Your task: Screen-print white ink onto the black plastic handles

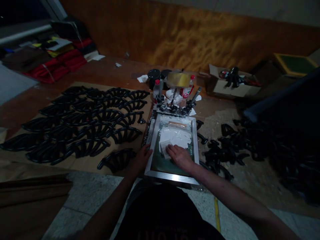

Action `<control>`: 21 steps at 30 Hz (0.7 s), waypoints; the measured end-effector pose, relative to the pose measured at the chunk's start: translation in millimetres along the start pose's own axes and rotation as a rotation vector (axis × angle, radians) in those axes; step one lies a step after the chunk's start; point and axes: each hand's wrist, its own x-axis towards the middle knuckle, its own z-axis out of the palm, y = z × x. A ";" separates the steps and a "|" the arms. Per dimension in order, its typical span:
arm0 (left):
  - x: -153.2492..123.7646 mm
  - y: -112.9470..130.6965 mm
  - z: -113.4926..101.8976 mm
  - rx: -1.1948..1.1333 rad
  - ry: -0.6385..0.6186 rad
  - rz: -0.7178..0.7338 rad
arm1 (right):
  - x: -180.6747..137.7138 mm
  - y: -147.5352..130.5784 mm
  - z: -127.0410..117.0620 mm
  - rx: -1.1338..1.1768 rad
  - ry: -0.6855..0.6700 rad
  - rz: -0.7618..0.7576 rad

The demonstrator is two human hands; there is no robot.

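Note:
A screen printing frame [172, 177] with a silver metal rim and green mesh lies in front of me. White ink [175, 136] is smeared thickly over the mesh's upper half. My right hand [181, 157] is closed on a pale flat rectangular piece [164, 149], pressed against the mesh at the ink's lower left; whether it is a cloth or a scraper I cannot tell. At the frame's left rim, my left hand [143, 159] grips the edge, its fingers partly in shadow. A brown-handled squeegee [177, 124] lies in the ink near the top. Clamps [172, 107] stand behind the frame.
Rows of curved black plastic parts [95, 123] cover cardboard on the left. A loose pile of similar parts [225, 150] lies to the right. Bottles [156, 89], dark tubs [153, 75] and a tape roll [178, 80] stand behind the clamps. A cardboard box [232, 88] sits back right.

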 end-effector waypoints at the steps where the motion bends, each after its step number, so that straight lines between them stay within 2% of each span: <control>1: -0.8 1.3 0.3 -0.007 0.007 0.001 | -8.3 -2.5 4.6 0.009 0.005 -0.043; 3: -2.0 3.7 0.8 -0.011 0.025 0.006 | -20.3 -1.9 5.1 0.061 -0.005 -0.102; 5: -3.0 5.6 0.5 -0.002 0.039 0.003 | -18.5 5.2 -5.7 0.142 -0.022 -0.068; 8: -4.7 7.1 -2.2 0.020 0.025 -0.001 | 12.3 20.7 -32.8 0.214 0.004 0.145; 11: -8.1 10.4 -7.2 0.008 -0.020 -0.005 | 51.2 37.9 -60.6 0.145 0.018 0.374; 13: -11.9 17.9 -12.0 -0.013 -0.042 0.009 | 64.0 54.6 -77.3 0.092 0.048 0.448; 15: -16.4 32.5 -17.8 -0.012 -0.016 0.061 | 59.8 79.3 -91.0 0.094 0.171 0.474; 17: -20.6 54.1 -24.0 0.022 0.033 0.129 | 41.2 110.0 -98.6 0.162 0.345 0.523; 19: -22.6 80.7 -29.2 0.049 0.072 0.175 | 16.5 138.0 -95.8 0.254 0.456 0.634; 21: -20.5 108.8 -31.6 0.019 0.092 0.228 | -5.1 152.1 -80.6 0.345 0.462 0.730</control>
